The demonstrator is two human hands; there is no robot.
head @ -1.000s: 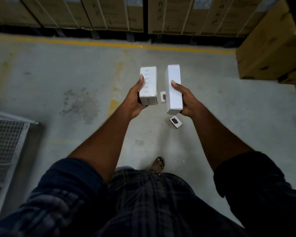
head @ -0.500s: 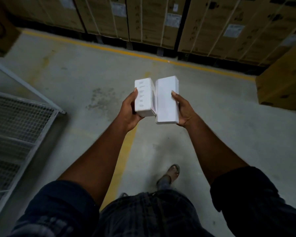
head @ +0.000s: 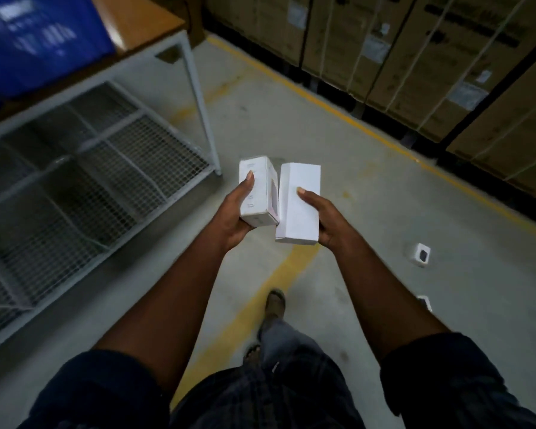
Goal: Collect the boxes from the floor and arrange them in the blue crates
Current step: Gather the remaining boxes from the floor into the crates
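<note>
My left hand (head: 234, 216) grips a small white box with printed text (head: 257, 193), thumb on top. My right hand (head: 325, 221) holds a longer plain white box (head: 299, 199) right beside it; the two boxes nearly touch. A blue crate (head: 40, 38) stands on the wooden table top at the upper left, blurred. On the floor to the right lie two small white boxes, one with a dark window (head: 421, 254) and another (head: 424, 302) partly hidden behind my right forearm.
A white metal table frame (head: 198, 97) with a wire-mesh lower shelf (head: 84, 181) fills the left side. Stacked cardboard cartons (head: 415, 57) line the far wall behind a yellow floor line. My foot (head: 274, 305) is on the concrete floor below the hands.
The view has swung left, bringing the table and blue crate into sight. Both hands keep their boxes, now held lower and closer to the table.
</note>
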